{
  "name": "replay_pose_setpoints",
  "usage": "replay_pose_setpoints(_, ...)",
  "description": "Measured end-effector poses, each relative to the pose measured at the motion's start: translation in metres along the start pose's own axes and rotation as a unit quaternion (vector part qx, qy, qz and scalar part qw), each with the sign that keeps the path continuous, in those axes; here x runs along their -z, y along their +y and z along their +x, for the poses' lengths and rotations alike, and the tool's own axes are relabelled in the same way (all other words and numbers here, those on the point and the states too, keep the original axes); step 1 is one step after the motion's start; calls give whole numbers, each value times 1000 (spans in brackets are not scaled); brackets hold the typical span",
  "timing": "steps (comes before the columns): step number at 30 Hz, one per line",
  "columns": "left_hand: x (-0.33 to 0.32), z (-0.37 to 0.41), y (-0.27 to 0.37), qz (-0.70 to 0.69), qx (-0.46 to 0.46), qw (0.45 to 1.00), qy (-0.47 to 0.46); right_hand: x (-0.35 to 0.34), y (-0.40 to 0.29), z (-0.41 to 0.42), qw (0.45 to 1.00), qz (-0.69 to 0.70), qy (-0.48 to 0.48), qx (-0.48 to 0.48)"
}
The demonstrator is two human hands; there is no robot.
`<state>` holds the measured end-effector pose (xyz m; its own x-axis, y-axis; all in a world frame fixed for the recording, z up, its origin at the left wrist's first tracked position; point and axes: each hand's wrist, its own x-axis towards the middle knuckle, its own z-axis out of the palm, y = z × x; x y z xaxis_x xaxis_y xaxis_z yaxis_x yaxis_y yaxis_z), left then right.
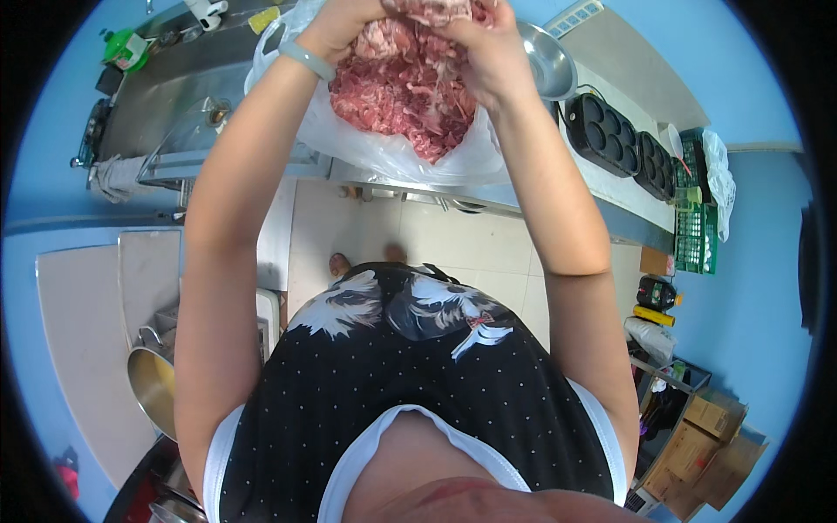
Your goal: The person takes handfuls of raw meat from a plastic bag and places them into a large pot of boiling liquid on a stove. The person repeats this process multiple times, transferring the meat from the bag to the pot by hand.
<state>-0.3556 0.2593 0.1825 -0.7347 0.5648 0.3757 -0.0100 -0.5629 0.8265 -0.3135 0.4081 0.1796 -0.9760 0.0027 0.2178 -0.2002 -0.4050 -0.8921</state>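
A large heap of raw red meat pieces lies in a white translucent plastic bag on the counter. Both hands are at the top of the view, in the far part of the heap. My left hand, with a pale bangle at the wrist, is at the heap's left side; its fingertips are hidden among the meat. My right hand has its thumb and fingers around a pale, fatty piece of meat, partly cut off by the picture's edge.
A steel sink is at the left. Right of the bag are a steel bowl, black moulded pans and green plastic baskets. The counter's front edge runs below the bag. A large pot stands at lower left, cardboard boxes at lower right.
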Motion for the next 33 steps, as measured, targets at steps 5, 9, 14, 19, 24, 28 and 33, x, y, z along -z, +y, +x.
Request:
replay_pose_setpoints(5, 13, 9, 21, 79, -50, 995, 15, -18, -23, 18, 997, -3, -64, 36)
replay_pose_setpoints(9, 5, 13, 49, 110, -72, 991, 14, -32, -40, 29, 994, -9, -93, 49)
replay_pose_setpoints(14, 0, 8, 80, 152, -69, 985, 35, -53, -63, 34, 987, -22, -141, 70)
replay_pose_setpoints(19, -26, 4, 87, 110, -117, 987, 25, -53, -73, 37, 976, -48, -200, 71)
replay_pose_setpoints(24, -23, -2, 91, 143, -112, 982, 53, -59, -72, 38, 976, -13, -204, 79)
replay_pose_setpoints(28, -28, -4, 93, 124, -105, 985, 52, -60, -75, 39, 975, -4, -208, 80)
replay_pose_setpoints(33, -33, -11, 95, 158, -122, 976, 92, -63, -73, 39, 975, 1, -212, 69)
